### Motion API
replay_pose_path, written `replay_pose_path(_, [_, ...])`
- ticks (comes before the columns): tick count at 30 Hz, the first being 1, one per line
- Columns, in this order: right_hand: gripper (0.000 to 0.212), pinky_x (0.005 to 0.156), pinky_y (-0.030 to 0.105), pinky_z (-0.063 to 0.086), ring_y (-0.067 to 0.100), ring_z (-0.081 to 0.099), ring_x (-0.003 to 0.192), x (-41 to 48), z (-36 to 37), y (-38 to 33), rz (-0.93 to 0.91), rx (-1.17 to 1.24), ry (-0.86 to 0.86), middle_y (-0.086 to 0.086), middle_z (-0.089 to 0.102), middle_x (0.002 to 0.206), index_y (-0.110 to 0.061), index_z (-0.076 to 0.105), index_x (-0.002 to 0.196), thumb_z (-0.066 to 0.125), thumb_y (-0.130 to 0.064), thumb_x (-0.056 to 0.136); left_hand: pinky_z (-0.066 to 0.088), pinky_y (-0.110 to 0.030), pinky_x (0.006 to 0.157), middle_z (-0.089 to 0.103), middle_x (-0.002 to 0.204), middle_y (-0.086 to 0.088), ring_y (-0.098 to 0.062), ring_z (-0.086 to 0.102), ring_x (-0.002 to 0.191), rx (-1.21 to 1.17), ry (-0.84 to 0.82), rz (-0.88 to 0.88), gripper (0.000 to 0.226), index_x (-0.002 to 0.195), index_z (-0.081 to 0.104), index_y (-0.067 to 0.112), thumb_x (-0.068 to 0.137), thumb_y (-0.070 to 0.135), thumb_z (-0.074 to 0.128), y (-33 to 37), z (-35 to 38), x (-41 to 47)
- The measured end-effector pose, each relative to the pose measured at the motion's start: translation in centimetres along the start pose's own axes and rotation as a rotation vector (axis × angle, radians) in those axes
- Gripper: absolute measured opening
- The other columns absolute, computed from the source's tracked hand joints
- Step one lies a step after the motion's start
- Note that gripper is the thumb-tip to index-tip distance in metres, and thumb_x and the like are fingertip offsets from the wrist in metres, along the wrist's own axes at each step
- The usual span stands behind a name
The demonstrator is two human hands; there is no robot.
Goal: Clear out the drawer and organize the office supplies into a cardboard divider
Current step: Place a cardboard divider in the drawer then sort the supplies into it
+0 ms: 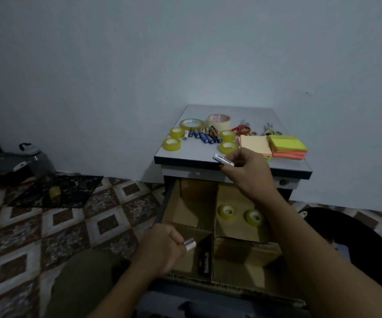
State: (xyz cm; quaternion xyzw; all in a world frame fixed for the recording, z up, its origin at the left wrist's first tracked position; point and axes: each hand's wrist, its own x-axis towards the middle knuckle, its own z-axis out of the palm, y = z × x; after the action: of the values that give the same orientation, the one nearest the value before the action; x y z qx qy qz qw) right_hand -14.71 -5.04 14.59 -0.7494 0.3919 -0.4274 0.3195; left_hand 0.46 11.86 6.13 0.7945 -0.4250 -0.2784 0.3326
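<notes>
The right hand (247, 173) pinches a white battery (223, 159) between thumb and fingers (229, 170) at the front edge of the desk (199, 152), above the open drawer (185, 297). The left hand (162, 249) curls its fingers round a silver battery (189, 244) over the near-left compartment of the cardboard divider (185, 203), where a dark battery (204, 263) lies. Two tape rolls (227, 211) sit in the far-right compartment.

The right hand (247, 171) pinches a white battery (223, 159) at the cabinet top's (208, 154) front edge; the left hand (162, 246) holds a silver battery (190, 243) over the cardboard divider's (213, 246) near-left compartment.
</notes>
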Motion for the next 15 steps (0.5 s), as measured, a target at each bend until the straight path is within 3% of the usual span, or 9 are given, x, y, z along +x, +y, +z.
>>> replay_pose_path(4, [0.009,0.060,0.024,0.047,0.011,0.064,0.075,-1.2,-0.6,-0.3,0.011,-0.017,-0.014,-0.004,0.070,0.084,-0.017,0.068,0.090,0.074,-0.017,0.083,0.059,-0.034,0.069,0.075,0.078,-0.008,-0.019,0.071,0.072,0.157,-0.072,0.005,0.021,0.081,0.073,0.003,0.080,0.024,0.077,0.2,1.3,0.3])
replay_pose_path(6, [0.008,0.063,0.028,0.052,0.012,0.065,0.077,-1.6,-0.6,-0.4,0.033,-0.006,-0.031,-0.004,0.070,0.085,-0.018,0.068,0.090,0.073,-0.018,0.084,0.054,-0.027,0.059,0.073,0.082,-0.010,-0.017,0.065,0.071,0.203,-0.097,-0.025,0.025,0.084,0.071,-0.002,0.085,0.022,0.074,0.6,2.2,1.0])
replay_pose_path(8, [0.009,0.064,0.030,0.054,0.012,0.066,0.078,-2.0,-0.5,-0.4,0.051,0.016,-0.050,-0.004,0.070,0.086,-0.019,0.068,0.090,0.074,-0.019,0.084,0.046,-0.020,0.054,0.065,0.077,-0.002,-0.011,0.058,0.068,0.250,-0.109,-0.065,0.023,0.077,0.065,0.005,0.087,0.024,0.073,0.7,3.2,1.8])
replay_pose_path(10, [0.010,0.063,0.027,0.051,0.011,0.066,0.078,-2.3,-0.4,-0.4,0.058,0.018,-0.060,-0.004,0.070,0.087,-0.019,0.067,0.092,0.074,-0.020,0.085,0.047,-0.020,0.060,0.059,0.075,0.002,-0.008,0.055,0.067,0.315,-0.124,-0.102,0.026,0.071,0.058,0.012,0.088,0.026,0.072,0.6,3.9,2.3])
replay_pose_path(15, [0.009,0.061,0.026,0.051,0.012,0.066,0.077,-3.0,-0.1,-0.1,0.099,-0.009,-0.070,-0.004,0.071,0.088,-0.021,0.067,0.090,0.074,-0.018,0.085,0.056,-0.028,0.073,0.067,0.098,-0.005,-0.018,0.063,0.085,0.479,-0.163,-0.106,0.008,0.088,0.067,0.012,0.085,0.018,0.072,0.9,4.3,2.7])
